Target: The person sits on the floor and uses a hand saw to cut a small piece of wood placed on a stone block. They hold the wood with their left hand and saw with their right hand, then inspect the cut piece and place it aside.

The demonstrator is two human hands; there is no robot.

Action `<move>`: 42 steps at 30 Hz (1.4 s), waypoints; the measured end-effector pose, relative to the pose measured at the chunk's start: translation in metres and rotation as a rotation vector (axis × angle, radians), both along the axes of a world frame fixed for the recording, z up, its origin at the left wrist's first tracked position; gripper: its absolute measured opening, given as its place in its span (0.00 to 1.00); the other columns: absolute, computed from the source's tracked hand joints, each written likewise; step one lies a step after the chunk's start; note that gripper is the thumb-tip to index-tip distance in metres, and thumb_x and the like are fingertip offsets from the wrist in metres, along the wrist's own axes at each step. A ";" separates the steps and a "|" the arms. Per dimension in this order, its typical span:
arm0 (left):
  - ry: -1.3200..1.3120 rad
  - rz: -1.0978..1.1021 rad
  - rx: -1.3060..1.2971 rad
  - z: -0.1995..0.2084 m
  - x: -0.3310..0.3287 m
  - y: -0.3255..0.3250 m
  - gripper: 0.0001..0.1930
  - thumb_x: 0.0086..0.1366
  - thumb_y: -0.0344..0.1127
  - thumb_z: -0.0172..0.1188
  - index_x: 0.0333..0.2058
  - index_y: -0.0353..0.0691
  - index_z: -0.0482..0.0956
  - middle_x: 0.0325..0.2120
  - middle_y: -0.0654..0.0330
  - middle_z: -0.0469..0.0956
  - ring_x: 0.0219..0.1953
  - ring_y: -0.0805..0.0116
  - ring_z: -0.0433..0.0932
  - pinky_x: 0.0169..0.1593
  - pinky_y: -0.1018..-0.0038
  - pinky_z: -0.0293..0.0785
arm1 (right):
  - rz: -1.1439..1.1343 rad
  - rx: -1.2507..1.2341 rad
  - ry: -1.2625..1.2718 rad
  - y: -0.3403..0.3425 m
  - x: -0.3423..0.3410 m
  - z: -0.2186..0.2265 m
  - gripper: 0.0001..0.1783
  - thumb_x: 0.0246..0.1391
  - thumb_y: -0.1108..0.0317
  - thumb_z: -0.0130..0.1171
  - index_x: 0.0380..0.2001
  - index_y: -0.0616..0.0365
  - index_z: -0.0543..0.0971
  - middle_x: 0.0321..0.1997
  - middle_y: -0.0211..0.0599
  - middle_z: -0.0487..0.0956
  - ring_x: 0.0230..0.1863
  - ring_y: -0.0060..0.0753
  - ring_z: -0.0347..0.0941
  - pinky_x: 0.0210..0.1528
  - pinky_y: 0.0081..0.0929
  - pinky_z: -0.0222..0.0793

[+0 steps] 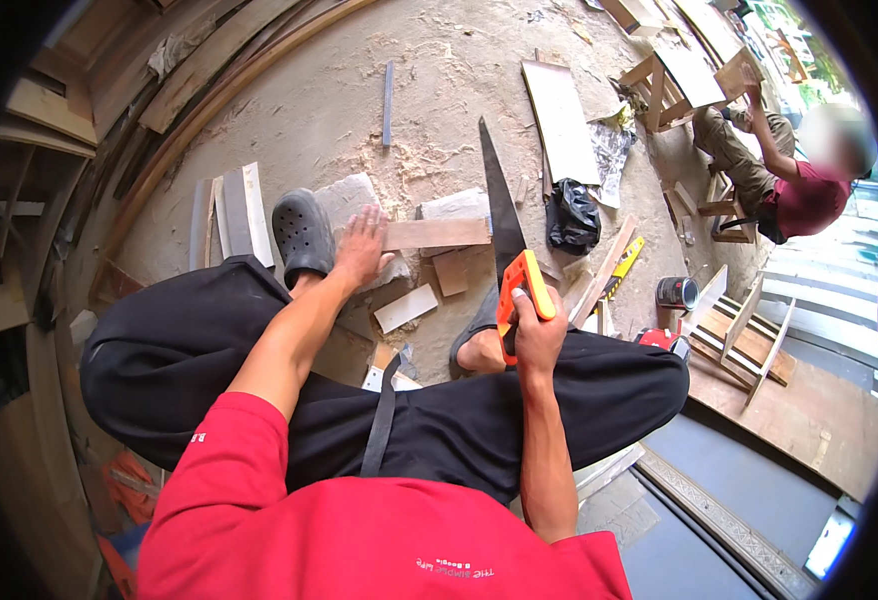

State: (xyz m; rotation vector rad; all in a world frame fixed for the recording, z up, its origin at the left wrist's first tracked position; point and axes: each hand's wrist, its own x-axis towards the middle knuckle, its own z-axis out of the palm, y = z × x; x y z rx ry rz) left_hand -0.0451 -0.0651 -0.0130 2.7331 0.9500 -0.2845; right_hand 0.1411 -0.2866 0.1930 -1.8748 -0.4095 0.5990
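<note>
My right hand (539, 328) is wrapped round the orange handle of a handsaw (502, 200). Its dark, tapering blade points away from me, beside the right end of a short wooden board (441, 234). With fingers stretched out flat, my left hand (361, 246) presses on the left end of that board. A pale block (351, 196) lies under or just beyond my left fingers, and another pale block (456, 204) is behind the board. Whether the saw teeth touch the board cannot be made out.
Wood offcuts (406, 308) lie between my feet. Rightward are a black plastic bag (573, 216), a yellow and black tool (623, 266), an open can (676, 293) and a wooden frame (744, 335). A co-worker (809, 190) sits at the far right. Planks (229, 215) lie left.
</note>
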 end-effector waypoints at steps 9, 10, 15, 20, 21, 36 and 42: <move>-0.093 0.006 -0.009 -0.008 0.011 -0.012 0.26 0.65 0.33 0.51 0.63 0.42 0.65 0.61 0.49 0.66 0.65 0.48 0.62 0.66 0.52 0.59 | 0.171 -0.090 -0.071 0.015 -0.013 0.008 0.11 0.54 0.67 0.63 0.37 0.63 0.79 0.28 0.35 0.80 0.31 0.26 0.75 0.36 0.26 0.71; -0.124 0.012 0.017 -0.015 0.008 -0.011 0.26 0.64 0.36 0.53 0.62 0.42 0.67 0.58 0.49 0.68 0.62 0.48 0.65 0.64 0.53 0.61 | 0.194 -0.100 -0.064 0.015 -0.013 0.006 0.11 0.55 0.67 0.63 0.37 0.64 0.79 0.28 0.34 0.80 0.30 0.25 0.75 0.36 0.26 0.71; -0.150 0.030 0.007 -0.025 0.006 -0.004 0.24 0.64 0.35 0.54 0.60 0.42 0.70 0.52 0.51 0.72 0.57 0.51 0.70 0.60 0.55 0.67 | 0.162 -0.062 -0.092 0.014 -0.026 0.024 0.11 0.55 0.67 0.63 0.36 0.64 0.79 0.27 0.33 0.79 0.29 0.24 0.74 0.34 0.25 0.70; -0.145 0.054 -0.048 -0.015 0.011 -0.004 0.26 0.62 0.36 0.58 0.59 0.41 0.70 0.51 0.51 0.72 0.56 0.51 0.71 0.58 0.56 0.69 | 0.114 -0.098 -0.105 0.008 -0.042 0.042 0.11 0.55 0.66 0.63 0.33 0.64 0.78 0.23 0.31 0.77 0.25 0.21 0.72 0.31 0.25 0.69; -0.152 0.068 -0.046 -0.016 0.011 -0.003 0.26 0.62 0.36 0.58 0.59 0.41 0.70 0.51 0.51 0.72 0.56 0.51 0.70 0.58 0.55 0.69 | 0.108 -0.080 -0.132 0.009 -0.047 0.043 0.11 0.55 0.65 0.64 0.32 0.64 0.78 0.22 0.31 0.77 0.24 0.21 0.71 0.30 0.25 0.68; -0.143 0.100 -0.092 -0.009 0.005 0.009 0.30 0.57 0.39 0.64 0.59 0.42 0.69 0.53 0.51 0.70 0.58 0.51 0.69 0.58 0.55 0.69 | 0.234 -0.074 0.145 0.040 -0.093 -0.031 0.13 0.61 0.63 0.61 0.28 0.59 0.73 0.20 0.28 0.76 0.20 0.19 0.72 0.24 0.19 0.67; -0.070 0.263 0.006 0.000 0.007 -0.009 0.48 0.57 0.54 0.64 0.67 0.31 0.53 0.67 0.42 0.53 0.70 0.42 0.49 0.70 0.54 0.50 | 0.168 -0.145 0.014 0.039 -0.089 -0.068 0.17 0.57 0.56 0.64 0.31 0.63 0.77 0.22 0.40 0.75 0.26 0.32 0.71 0.33 0.33 0.68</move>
